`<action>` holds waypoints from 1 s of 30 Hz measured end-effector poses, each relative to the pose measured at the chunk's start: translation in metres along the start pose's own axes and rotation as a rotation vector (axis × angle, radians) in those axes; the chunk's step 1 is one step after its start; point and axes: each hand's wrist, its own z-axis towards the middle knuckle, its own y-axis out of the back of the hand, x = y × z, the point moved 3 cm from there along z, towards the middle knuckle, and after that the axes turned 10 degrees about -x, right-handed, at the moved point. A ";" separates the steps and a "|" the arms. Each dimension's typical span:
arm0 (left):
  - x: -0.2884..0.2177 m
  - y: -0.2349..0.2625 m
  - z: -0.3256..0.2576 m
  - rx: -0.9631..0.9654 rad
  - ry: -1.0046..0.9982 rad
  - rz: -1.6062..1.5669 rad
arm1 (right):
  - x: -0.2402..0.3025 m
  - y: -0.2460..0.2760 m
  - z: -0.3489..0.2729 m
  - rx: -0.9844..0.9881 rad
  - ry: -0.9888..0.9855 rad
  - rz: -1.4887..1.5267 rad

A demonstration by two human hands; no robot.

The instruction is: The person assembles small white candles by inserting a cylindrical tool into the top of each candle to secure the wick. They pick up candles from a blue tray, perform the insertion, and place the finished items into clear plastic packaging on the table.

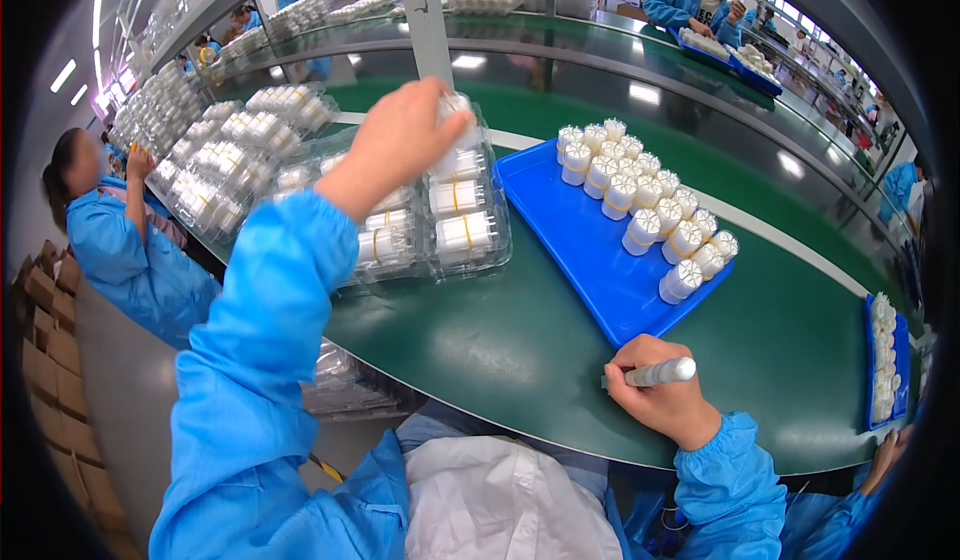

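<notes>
My left hand point(400, 145) reaches over a clear plastic blister tray point(505, 250) and grips a white cylindrical part point(455, 120) above one of its compartments. Rows of similar white parts point(464, 232) with yellow bands lie on their sides in that tray. On the right, my right hand point(660, 400) is closed round a pale marker pen point(662, 372), held slanted near the table's front edge. Just beyond it sits a blue tray point(580, 270) where several white banded cylinders point(640, 230) stand upright, mostly along its far and right side.
More filled clear trays point(230, 160) are stacked at the left, near a person in a blue smock point(130, 230). A metal post point(425, 30) rises behind my left hand. Another blue tray point(872, 410) lies at the far right of the green table point(450, 330). Cardboard boxes point(55, 350) line the floor.
</notes>
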 end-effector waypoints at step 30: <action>-0.057 -0.079 0.034 -0.122 -0.379 0.056 | -0.003 0.004 -0.001 -0.018 0.091 -0.143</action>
